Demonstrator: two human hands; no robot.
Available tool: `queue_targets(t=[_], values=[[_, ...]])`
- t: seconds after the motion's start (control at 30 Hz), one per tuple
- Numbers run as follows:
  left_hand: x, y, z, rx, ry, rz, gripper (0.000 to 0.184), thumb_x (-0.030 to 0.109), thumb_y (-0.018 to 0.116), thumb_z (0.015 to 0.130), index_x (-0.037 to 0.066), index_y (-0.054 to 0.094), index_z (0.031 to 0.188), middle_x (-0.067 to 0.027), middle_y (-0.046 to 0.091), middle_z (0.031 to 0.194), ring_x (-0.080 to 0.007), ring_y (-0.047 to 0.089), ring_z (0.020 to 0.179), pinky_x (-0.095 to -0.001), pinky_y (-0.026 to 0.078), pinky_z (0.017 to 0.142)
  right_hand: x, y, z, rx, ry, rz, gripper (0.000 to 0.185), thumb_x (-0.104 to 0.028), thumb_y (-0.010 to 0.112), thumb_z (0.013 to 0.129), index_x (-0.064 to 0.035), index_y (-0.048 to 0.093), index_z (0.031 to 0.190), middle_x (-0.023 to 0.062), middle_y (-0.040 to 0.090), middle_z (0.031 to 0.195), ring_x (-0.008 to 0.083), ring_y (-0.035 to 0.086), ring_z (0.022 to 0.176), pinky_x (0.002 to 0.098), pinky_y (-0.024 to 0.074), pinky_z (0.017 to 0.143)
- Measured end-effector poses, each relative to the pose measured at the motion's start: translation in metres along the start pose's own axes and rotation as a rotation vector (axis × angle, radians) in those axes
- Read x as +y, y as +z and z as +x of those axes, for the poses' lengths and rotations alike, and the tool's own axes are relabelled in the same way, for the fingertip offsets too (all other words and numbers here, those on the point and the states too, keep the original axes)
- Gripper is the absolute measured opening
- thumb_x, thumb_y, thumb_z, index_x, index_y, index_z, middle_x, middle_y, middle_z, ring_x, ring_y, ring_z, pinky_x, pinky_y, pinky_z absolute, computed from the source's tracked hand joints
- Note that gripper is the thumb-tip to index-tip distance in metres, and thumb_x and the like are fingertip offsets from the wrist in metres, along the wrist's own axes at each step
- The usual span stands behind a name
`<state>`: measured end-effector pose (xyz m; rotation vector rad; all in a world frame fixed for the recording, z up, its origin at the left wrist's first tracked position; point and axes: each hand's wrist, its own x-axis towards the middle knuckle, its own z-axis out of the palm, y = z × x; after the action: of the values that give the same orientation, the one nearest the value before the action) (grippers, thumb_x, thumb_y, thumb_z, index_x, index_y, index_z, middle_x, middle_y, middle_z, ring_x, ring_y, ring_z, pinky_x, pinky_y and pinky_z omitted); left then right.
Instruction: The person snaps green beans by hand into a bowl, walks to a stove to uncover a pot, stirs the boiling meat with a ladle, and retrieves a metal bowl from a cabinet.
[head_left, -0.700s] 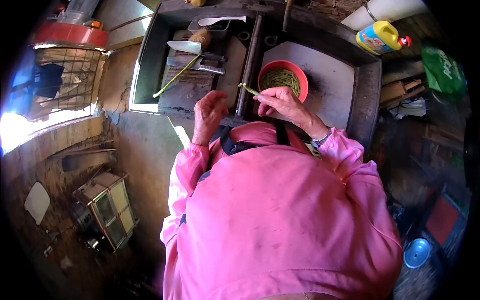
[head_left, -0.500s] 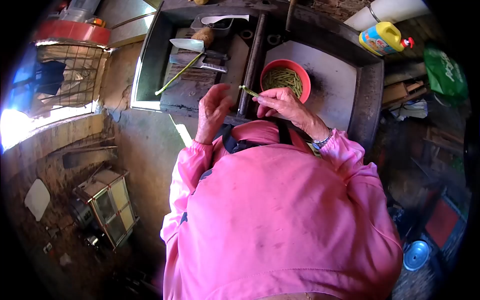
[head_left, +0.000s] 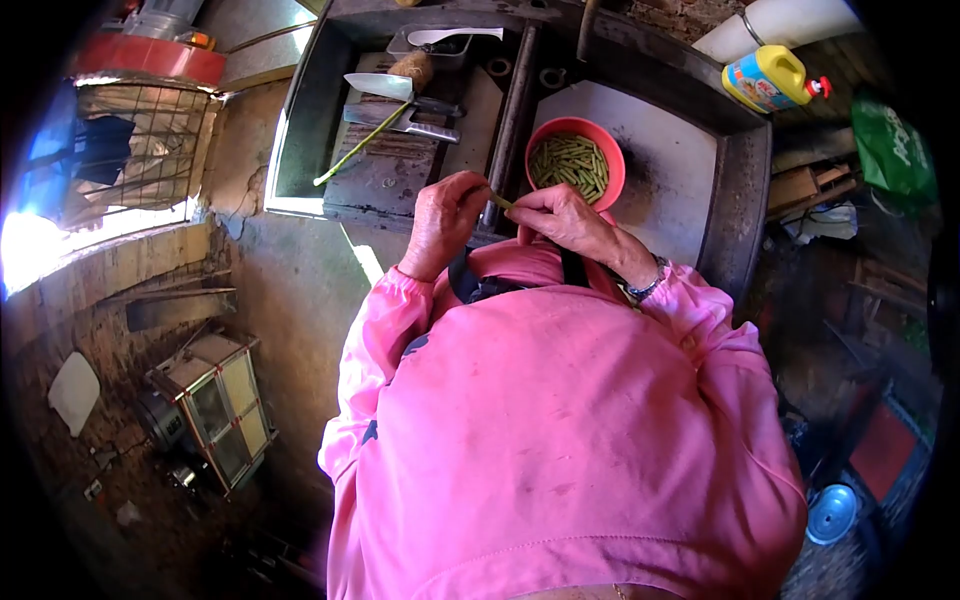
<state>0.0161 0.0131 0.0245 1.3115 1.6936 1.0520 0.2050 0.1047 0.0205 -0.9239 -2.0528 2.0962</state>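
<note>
My left hand [head_left: 443, 222] is closed in a pinch at the left end of a short green bean [head_left: 499, 201]. The bean's other end is pinched by my right hand [head_left: 567, 220], which wears a wristwatch. Just beyond my right hand, a red bowl [head_left: 619, 168] holds many cut green bean pieces [head_left: 568, 163]. A long green bean [head_left: 352, 153] lies at the left, reaching up to the knives. Two knives, one with its blade [head_left: 378, 84] nearer the back and one with a metal handle [head_left: 435, 130], lie beside it.
A dark divider [head_left: 515, 110] separates the two sink-like compartments. At the back left are a brown scrubber [head_left: 412, 68] and a clear tray with a white-handled tool [head_left: 455, 35]. A yellow bottle [head_left: 772, 78] stands at the back right, near a green bag [head_left: 890, 150].
My left hand has moved right and closed in a pinch at the free end of the short bean. My right hand still grips that bean.
</note>
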Motion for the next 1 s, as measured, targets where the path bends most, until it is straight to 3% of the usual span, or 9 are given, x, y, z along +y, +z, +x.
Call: queue_targets(t=[0.07,0.17,0.27,0.4,0.47,0.67,0.8,0.87,1.0], values=[[0.003,0.000,0.000,0.008,0.010,0.042,0.012,0.009,0.059,0.088,-0.002,0.063,0.090,-0.0027,0.062,0.073,-0.0072,0.057,0.068,-0.0222,0.046,0.063,-0.006,0.001,-0.001,0.004,0.012,0.012,0.026,-0.020,0.056,0.091,0.0030,0.066,0.083,0.0060,0.066,0.068,0.0101,0.061,0.064,0.0249,0.0495,0.060],[0.003,0.002,0.002,0.058,-0.298,-0.603,0.014,0.013,0.059,0.088,0.001,0.061,0.081,-0.0037,0.059,0.065,-0.0116,0.054,0.055,-0.0239,0.042,0.053,-0.017,-0.001,-0.002,0.078,-0.055,0.133,0.026,-0.022,0.053,0.092,0.0001,0.065,0.091,0.0035,0.065,0.070,0.0090,0.061,0.066,0.0203,0.0469,0.060],[0.009,0.004,0.005,0.133,-0.351,-0.721,0.017,0.017,0.057,0.090,0.004,0.061,0.082,-0.0013,0.058,0.065,-0.0093,0.052,0.054,-0.0214,0.040,0.051,-0.030,0.000,0.000,0.215,-0.103,0.313,0.025,-0.022,0.052,0.092,-0.0012,0.065,0.085,0.0045,0.064,0.069,0.0114,0.063,0.065,0.0211,0.0484,0.058],[-0.044,-0.020,-0.005,0.264,-0.463,-0.741,0.016,0.018,0.058,0.090,0.004,0.064,0.085,-0.0025,0.060,0.066,-0.0093,0.053,0.055,-0.0213,0.042,0.053,-0.037,-0.068,-0.010,0.610,-0.151,0.466,0.030,-0.032,0.053,0.093,-0.0046,0.065,0.096,0.0031,0.066,0.076,0.0089,0.063,0.075,0.0191,0.0464,0.065],[-0.021,-0.016,-0.010,0.210,-0.444,-0.664,0.016,0.018,0.059,0.090,0.004,0.064,0.086,-0.0026,0.060,0.067,-0.0094,0.054,0.055,-0.0214,0.042,0.053,-0.021,-0.085,-0.006,0.568,-0.169,0.353,0.032,-0.034,0.054,0.092,-0.0048,0.065,0.100,0.0034,0.067,0.077,0.0085,0.063,0.074,0.0190,0.0474,0.063],[0.012,-0.002,0.002,-0.007,-0.309,-0.580,0.018,0.017,0.060,0.090,0.000,0.066,0.093,-0.0008,0.060,0.068,-0.0061,0.053,0.059,-0.0204,0.042,0.055,-0.018,-0.034,0.006,0.079,-0.014,0.216,0.039,-0.038,0.054,0.092,-0.0031,0.064,0.107,0.0028,0.066,0.079,0.0086,0.062,0.072,0.0199,0.0472,0.065],[0.012,0.001,-0.001,-0.038,-0.245,-0.469,0.018,0.015,0.060,0.089,-0.001,0.066,0.096,-0.0008,0.060,0.069,-0.0062,0.054,0.061,-0.0200,0.042,0.054,-0.021,-0.007,0.008,-0.104,0.050,0.279,0.034,-0.035,0.059,0.090,-0.0025,0.066,0.091,0.0033,0.065,0.074,0.0092,0.062,0.072,0.0220,0.0483,0.064],[0.014,0.001,-0.003,-0.043,-0.235,-0.485,0.016,0.013,0.060,0.089,-0.001,0.065,0.096,-0.0007,0.060,0.068,-0.0060,0.054,0.060,-0.0198,0.042,0.053,-0.015,-0.004,0.008,-0.109,0.099,0.338,0.029,-0.031,0.059,0.089,-0.0035,0.066,0.091,0.0028,0.065,0.075,0.0094,0.062,0.072,0.0220,0.0480,0.065],[0.004,-0.002,-0.005,-0.099,-0.262,-0.612,0.014,0.010,0.059,0.089,-0.001,0.065,0.094,-0.0013,0.059,0.067,-0.0063,0.054,0.059,-0.0201,0.043,0.053,0.003,-0.009,0.009,-0.141,0.210,0.785,0.026,-0.026,0.059,0.090,-0.0025,0.063,0.099,0.0030,0.065,0.077,0.0106,0.063,0.073,0.0195,0.0483,0.063]])
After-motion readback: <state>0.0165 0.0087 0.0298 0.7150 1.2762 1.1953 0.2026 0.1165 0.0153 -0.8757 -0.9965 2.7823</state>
